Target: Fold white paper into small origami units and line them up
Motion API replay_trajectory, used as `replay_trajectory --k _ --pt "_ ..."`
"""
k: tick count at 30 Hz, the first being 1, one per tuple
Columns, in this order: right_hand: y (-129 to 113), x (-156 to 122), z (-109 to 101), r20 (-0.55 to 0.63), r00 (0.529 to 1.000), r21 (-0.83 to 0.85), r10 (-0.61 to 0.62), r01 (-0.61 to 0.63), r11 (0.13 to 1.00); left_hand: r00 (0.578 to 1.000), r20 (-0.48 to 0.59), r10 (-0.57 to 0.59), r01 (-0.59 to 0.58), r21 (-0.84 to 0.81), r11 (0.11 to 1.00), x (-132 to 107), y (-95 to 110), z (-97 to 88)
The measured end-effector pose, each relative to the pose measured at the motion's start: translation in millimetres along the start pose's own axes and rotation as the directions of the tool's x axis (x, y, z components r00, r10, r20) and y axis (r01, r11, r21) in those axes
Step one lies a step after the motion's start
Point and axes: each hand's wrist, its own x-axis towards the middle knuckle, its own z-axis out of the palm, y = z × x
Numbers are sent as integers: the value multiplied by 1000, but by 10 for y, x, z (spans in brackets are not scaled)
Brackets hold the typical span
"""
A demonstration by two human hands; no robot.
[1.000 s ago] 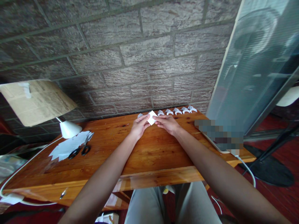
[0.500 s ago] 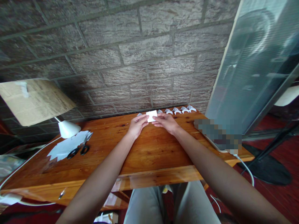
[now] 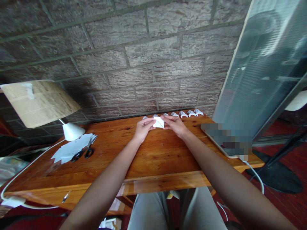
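A small white folded paper piece [image 3: 159, 122] is held just above the far part of the wooden table [image 3: 153, 156]. My left hand [image 3: 143, 129] pinches its left edge with closed fingers. My right hand [image 3: 177, 125] grips its right side, fingers closed on it as well. Behind my hands, a row of several small folded white paper shapes [image 3: 182, 113] lies along the table's back edge by the brick wall.
A stack of white paper sheets [image 3: 69, 149] with black scissors [image 3: 82, 154] on it lies at the left, beside a white lamp base [image 3: 72, 131] with a cardboard shade [image 3: 38, 102]. A white cable [image 3: 254, 174] hangs off the right edge. A glass panel stands right.
The paper piece has been turned and refolded between my fingers; it shows a creased face now. Both hands stay at the same spot on the table.
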Motion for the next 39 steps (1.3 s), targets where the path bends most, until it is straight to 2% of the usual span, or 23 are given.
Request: replay_trajectory --k 6,13,21,29,35,39 --pt "30 9 -16 -7 999 -12 41 -41 999 1000 -22 19 -19 -29 999 -24 -5 37" --pt "41 27 -27 -25 997 -125 -69 65 990 1000 -25 19 -19 -24 1000 -46 15 81" --pt "101 77 -34 -66 988 -151 -142 131 980 999 -46 1 -4 -59 998 -63 11 127" --pt "47 34 -7 -82 983 -165 -164 149 975 999 -50 -4 -1 -97 995 -72 -33 152" --pt "42 22 19 -93 984 -150 -150 135 979 996 -42 -74 68 -119 991 -75 -17 139" --pt "71 37 16 -95 983 -160 -155 139 977 996 -51 -73 68 -102 992 -61 -21 127"
